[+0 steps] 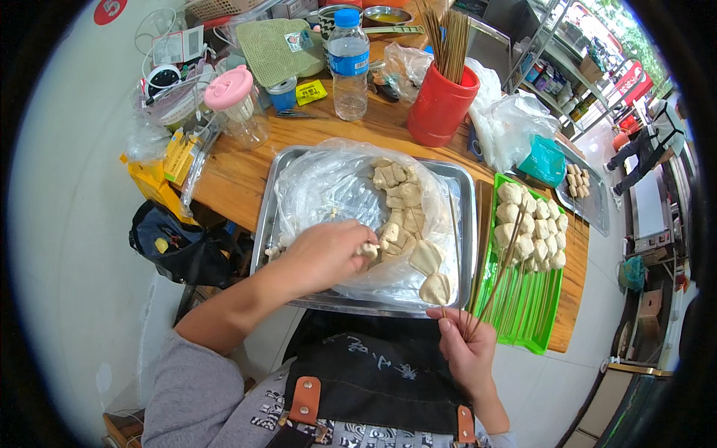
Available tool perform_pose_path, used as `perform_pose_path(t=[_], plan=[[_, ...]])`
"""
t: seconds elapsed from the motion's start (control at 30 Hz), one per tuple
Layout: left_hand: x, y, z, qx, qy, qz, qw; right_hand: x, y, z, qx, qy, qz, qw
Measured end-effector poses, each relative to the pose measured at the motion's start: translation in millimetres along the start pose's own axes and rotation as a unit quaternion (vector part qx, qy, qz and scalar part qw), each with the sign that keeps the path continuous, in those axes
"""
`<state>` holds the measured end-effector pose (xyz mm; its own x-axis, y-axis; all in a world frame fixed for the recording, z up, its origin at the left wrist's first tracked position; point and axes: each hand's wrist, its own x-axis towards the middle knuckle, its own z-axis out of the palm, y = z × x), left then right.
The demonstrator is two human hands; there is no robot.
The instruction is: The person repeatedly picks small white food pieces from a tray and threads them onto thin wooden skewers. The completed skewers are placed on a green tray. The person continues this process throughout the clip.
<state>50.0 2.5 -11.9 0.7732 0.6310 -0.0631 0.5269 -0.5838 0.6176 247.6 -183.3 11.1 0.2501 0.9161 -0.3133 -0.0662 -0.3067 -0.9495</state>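
Note:
My left hand [322,255] is over a clear plastic bag [313,190], its fingertips closed on a small pale food piece [367,250]. Inside the bag, along its right side, lies a heap of beige food chunks [403,196], soft and dough-like. The bag rests in a rectangular metal tray [469,224]. At the tray's near right corner my right hand [468,347] grips several thin bamboo skewers [493,280]. Two pale chunks [430,271] are threaded on one of these skewers, near its upper part. The other skewers in that hand look bare.
To the right, a green tray [552,322] carries several loaded skewers. Behind stand a red container [442,106] of skewers, a water bottle [348,73] and a pink-lidded cup [238,106]. A black bag [179,246] sits at left. A person [650,140] stands far right.

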Motion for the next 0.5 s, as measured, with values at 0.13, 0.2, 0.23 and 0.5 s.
perform_pose_path(t=[0.13, 0.2, 0.23, 0.5], plan=[[5.0, -18.7, -12.3, -0.454, 0.038, -0.108, 0.884, -1.5, 2.6, -2.0, -0.037, -0.023, 0.001, 0.999], [4.1, -17.4, -15.0, -0.592, 0.076, -0.126, 0.792, -0.6, 4.9, 0.3, -0.049, -0.04, -0.004, 0.998], [3.7, -16.3, -15.7, -0.656, 0.094, -0.134, 0.737, -0.3, 6.2, 1.2, -0.056, -0.048, -0.006, 0.997], [9.0, 0.7, -16.4, -0.73, 0.109, -0.154, 0.656, -1.0, 5.6, 4.4, -0.09, -0.056, -0.025, 0.994]])
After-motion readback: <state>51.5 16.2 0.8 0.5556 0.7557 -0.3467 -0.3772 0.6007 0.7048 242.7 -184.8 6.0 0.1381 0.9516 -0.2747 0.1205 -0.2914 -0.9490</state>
